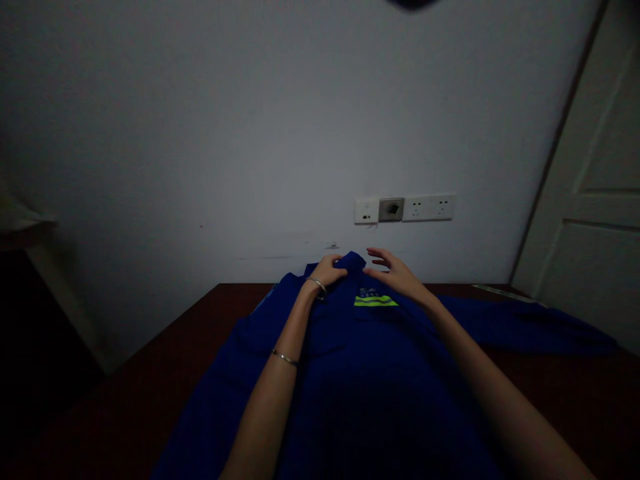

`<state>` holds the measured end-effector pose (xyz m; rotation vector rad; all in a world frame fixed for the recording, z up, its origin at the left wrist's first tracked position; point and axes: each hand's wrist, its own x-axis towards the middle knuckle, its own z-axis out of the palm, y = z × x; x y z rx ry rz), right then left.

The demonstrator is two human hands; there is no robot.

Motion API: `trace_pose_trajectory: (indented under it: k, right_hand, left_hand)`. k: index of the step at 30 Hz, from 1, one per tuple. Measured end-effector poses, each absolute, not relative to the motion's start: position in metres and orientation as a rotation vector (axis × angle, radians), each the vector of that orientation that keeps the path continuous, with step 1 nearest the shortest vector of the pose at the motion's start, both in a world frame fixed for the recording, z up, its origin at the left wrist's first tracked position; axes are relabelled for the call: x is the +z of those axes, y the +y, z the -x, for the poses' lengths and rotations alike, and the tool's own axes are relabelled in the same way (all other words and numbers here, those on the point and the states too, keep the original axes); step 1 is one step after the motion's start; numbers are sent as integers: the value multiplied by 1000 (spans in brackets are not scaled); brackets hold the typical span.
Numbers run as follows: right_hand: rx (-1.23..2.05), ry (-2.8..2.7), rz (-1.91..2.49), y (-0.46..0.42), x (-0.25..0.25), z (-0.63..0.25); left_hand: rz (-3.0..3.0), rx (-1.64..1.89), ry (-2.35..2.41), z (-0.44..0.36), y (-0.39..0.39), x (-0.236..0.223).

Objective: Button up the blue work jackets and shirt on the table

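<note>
A blue work jacket (360, 360) lies spread on the dark red table, its collar at the far end and one sleeve stretched out to the right. Small print and a yellow-green reflective strip (376, 301) show on its chest. My left hand (327, 270), with bangles on the wrist and forearm, is closed on the left side of the collar (354, 261). Just right of the collar, my right hand (393, 272) has its fingers apart and holds nothing; its thumb is close to the cloth. The lower front of the jacket is in deep shadow.
Behind the table (200, 327) rises a grey-white wall (250, 133) with a row of sockets (427, 208). A panelled door (600, 147) stands at the right. A thin pale strip (507, 293) lies at the table's far right edge. Dark furniture (40, 333) is at the left.
</note>
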<state>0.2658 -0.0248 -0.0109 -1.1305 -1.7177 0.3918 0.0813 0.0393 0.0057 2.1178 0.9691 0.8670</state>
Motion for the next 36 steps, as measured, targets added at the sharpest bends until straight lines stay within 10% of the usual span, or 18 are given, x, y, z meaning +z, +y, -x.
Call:
trace_pose_trajectory:
  k: [18,36]
  right_hand:
    - [879,-2037,1050,-55,13,-266]
    - [-250,-2114,1169,-77,20,-241]
  left_hand:
    - [-1975,910,641,-53,-5,7]
    - [-1972,913,617,-57,-11,8]
